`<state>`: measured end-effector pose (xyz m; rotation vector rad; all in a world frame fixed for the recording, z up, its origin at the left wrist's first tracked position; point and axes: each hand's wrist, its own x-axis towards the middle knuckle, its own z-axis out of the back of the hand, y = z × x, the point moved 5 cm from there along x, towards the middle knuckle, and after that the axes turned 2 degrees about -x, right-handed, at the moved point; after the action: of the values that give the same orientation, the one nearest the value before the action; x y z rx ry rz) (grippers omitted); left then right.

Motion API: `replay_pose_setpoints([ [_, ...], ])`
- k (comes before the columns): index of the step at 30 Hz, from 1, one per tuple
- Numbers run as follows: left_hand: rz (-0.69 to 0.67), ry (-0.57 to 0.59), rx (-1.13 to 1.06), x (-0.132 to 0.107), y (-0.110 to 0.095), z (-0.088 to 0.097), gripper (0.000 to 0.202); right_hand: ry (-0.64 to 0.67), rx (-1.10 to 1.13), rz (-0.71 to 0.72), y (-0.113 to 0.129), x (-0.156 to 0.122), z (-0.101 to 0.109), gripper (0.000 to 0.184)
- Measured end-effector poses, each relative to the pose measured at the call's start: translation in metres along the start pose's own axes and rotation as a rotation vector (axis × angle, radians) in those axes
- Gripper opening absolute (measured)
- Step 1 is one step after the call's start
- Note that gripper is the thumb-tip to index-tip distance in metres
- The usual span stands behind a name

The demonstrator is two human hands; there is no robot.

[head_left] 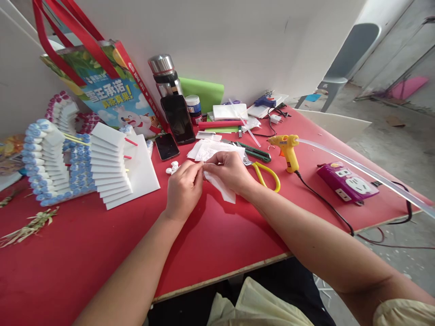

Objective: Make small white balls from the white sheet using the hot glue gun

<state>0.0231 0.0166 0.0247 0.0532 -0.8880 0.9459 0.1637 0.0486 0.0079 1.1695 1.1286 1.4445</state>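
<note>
Left hand point(183, 186) and right hand point(229, 170) curling nearly closed, fingertips pinching 1 white paper strip point(224, 188), free end hanging toward 4 o'clock. Small white pieces point(174, 167) lying at 9 o'clock, yellow glue gun point(290, 156) resting at 3 o'clock.

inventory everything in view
paper strip: 1, white, centre
paper pile: 1, white, centre
rolls: several, white, centre
scissors: 1, yellow, centre
cutter: 1, green, centre
glue gun: 1, yellow, right
socket block: 1, purple, right
phones: 2, black, back
flask: 1, silver, back
bag: 1, multicoloured, left
craft models: several, white and blue, left
chair: 1, grey, background
table: 1, red, beneath
clutter: uncounted, mixed, around
left hand: 1, bare, centre
right hand: 1, bare, centre
</note>
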Motion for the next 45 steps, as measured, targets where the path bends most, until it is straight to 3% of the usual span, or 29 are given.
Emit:
replay_pose_setpoints([
  [5, 0.016, 0.051, -0.137, 0.003, -0.003, 0.002, 0.025, -0.028, -0.07, 0.026, 0.002, 0.001, 0.005, 0.012],
  [8, 0.221, 0.06, -0.415, 0.003, 0.01, 0.0, 0.02, 0.015, -0.12, 0.04, 0.005, 0.002, 0.005, 0.012],
  [13, 0.702, 0.112, -0.944, -0.006, 0.036, -0.019, 0.023, 0.093, -0.179, 0.081, 0.007, 0.003, 0.006, 0.016],
  [16, 0.802, 0.13, -1.067, -0.008, 0.039, -0.025, 0.024, 0.101, -0.215, 0.127, 0.007, 0.002, 0.004, 0.016],
  [22, 0.624, 0.076, -0.767, -0.006, 0.036, -0.016, 0.018, 0.058, -0.263, 0.14, 0.006, 0.002, 0.001, 0.013],
  [24, 0.511, 0.068, -0.63, -0.003, 0.032, -0.01, 0.015, 0.085, -0.159, 0.031, 0.003, 0.006, 0.007, 0.018],
  [28, 0.338, 0.075, -0.494, 0.003, 0.022, 0.001, 0.015, 0.259, 0.255, -0.345, -0.01, 0.012, 0.02, 0.046],
  [30, 0.283, 0.062, -0.482, 0.006, 0.019, 0.004, 0.015, 0.277, 0.329, -0.435, -0.014, 0.014, 0.024, 0.045],
  [34, 0.171, 0.029, -0.441, 0.008, 0.015, 0.008, 0.014, 0.251, 0.374, -0.441, -0.019, 0.013, 0.018, 0.028],
  [38, 0.062, -0.002, -0.326, 0.007, 0.014, 0.008, 0.015, 0.451, 0.519, -0.465, -0.015, 0.0, -0.004, 0.034],
  [40, 0.046, -0.007, -0.301, 0.007, 0.014, 0.008, 0.015, 0.511, 0.554, -0.459, -0.01, -0.005, -0.01, 0.037],
  [45, 0.08, 0.022, -0.322, 0.007, 0.013, 0.007, 0.017, 0.518, 0.518, -0.376, -0.001, -0.006, -0.01, 0.036],
])
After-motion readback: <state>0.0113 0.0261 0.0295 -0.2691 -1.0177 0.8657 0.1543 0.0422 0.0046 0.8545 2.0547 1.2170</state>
